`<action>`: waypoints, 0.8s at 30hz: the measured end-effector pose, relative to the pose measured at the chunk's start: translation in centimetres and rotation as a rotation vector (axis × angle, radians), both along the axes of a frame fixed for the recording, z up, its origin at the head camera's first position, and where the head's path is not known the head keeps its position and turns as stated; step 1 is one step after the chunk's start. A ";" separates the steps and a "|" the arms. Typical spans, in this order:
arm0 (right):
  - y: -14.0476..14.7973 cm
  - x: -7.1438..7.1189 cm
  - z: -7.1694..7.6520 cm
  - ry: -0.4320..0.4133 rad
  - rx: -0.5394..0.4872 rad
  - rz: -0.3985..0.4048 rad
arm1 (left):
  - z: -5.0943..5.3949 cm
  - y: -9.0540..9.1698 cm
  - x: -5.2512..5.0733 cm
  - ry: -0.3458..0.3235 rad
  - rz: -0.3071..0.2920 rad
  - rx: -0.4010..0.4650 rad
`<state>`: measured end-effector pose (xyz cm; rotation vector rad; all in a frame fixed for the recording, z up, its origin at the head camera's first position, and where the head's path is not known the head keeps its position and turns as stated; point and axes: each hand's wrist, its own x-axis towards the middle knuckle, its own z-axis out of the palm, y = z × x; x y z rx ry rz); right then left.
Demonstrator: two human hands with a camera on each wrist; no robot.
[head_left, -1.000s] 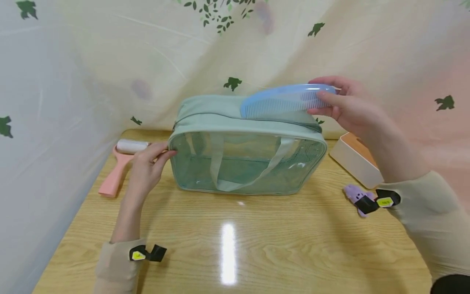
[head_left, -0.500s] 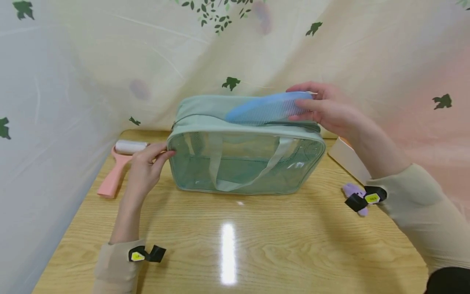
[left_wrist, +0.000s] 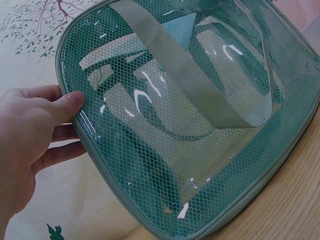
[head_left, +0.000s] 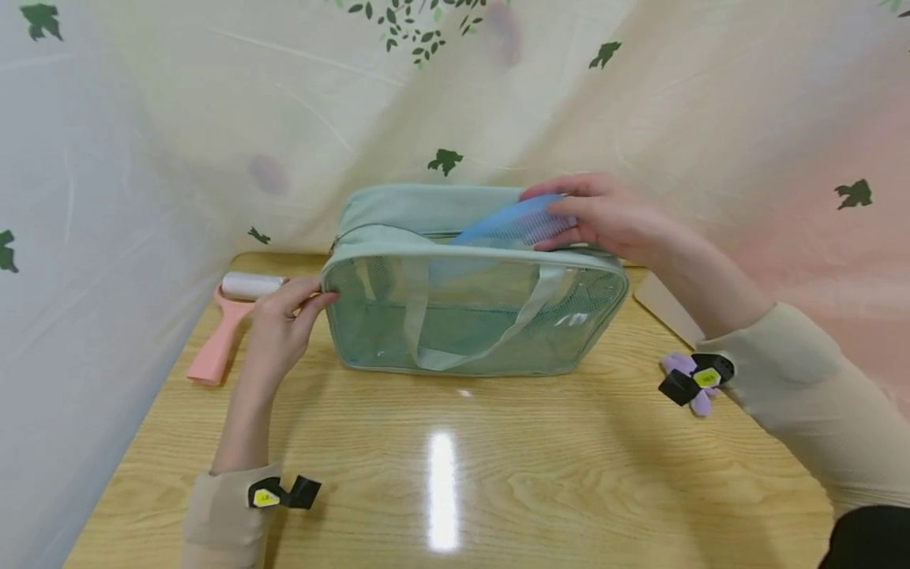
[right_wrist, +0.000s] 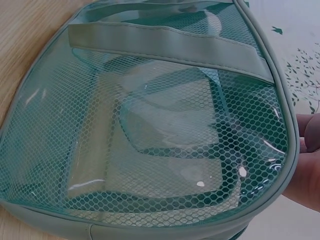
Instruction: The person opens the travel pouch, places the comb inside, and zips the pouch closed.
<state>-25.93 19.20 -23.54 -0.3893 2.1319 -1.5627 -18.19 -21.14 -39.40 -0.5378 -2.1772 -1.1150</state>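
A pale green zip bag (head_left: 377, 340) with clear and mesh panels stands upright mid-table, its top unzipped. My left hand (head_left: 280, 320) pinches the bag's left edge between thumb and fingers; in the left wrist view that hand (left_wrist: 30, 135) grips the piping. At the top opening, my right hand (head_left: 614, 217) holds a light blue comb (head_left: 498, 225) by its right end. The comb's left end dips inside, behind the clear front panel. In the right wrist view, only part of my right hand (right_wrist: 307, 160) shows beyond the bag's edge, and its grip is hidden there.
Left of the bag lies a pink-handled lint roller (head_left: 220, 340) with a white roll. Beneath my right forearm sit a white box (head_left: 664, 308), mostly covered, and a small purple plush toy (head_left: 700, 403). A patterned cloth (head_left: 320, 118) hangs behind the wooden table (head_left: 554, 466).
My right hand has moved left and down with the comb, from above the bag into its opening. The comb's left end has gone inside. My left hand stays on the bag's edge.
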 end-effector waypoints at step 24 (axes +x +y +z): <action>-2.4 -1.1 -0.4 0.071 0.392 0.092 | 0.0 0.0 -0.1 0.012 -0.001 0.002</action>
